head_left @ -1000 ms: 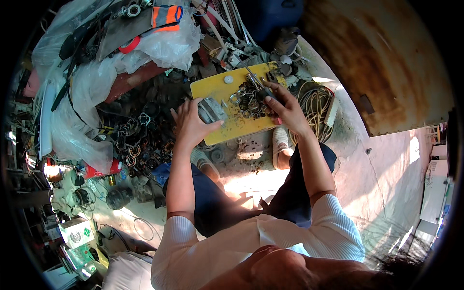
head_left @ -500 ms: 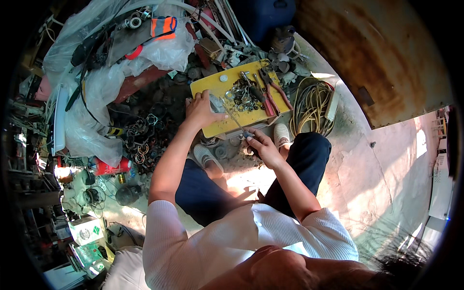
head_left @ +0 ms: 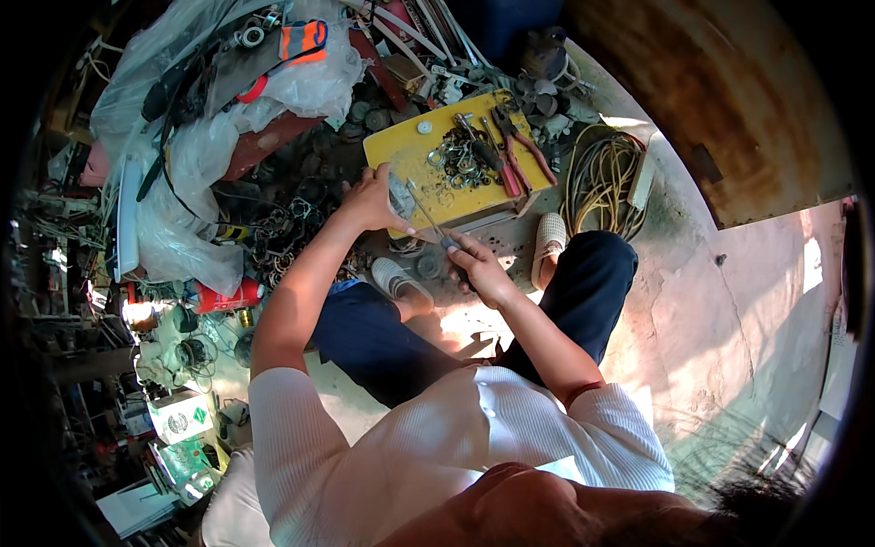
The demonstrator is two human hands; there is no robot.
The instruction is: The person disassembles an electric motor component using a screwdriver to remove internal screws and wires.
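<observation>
Yellow rectangular tabletop (head_left: 387, 153): stood low before me, bearing tools and parts.
Coil of yellowish and dark cable (head_left: 602, 182): lay on the floor, just right of the tabletop.
Red-handled metal pliers (head_left: 508, 129): rested toward the tabletop's right end.
My left hand (head_left: 372, 202): grasped a grey metal block (head_left: 400, 199) at the tabletop's left side.
My right hand (head_left: 478, 267): gripped a dark-handled, slim-shafted screwdriver (head_left: 447, 242), tip beside the block; contact I could not tell.
Small metal rings (head_left: 460, 160): lay heaped left of the pliers.
White round disc (head_left: 425, 128): lay beyond the rings.
</observation>
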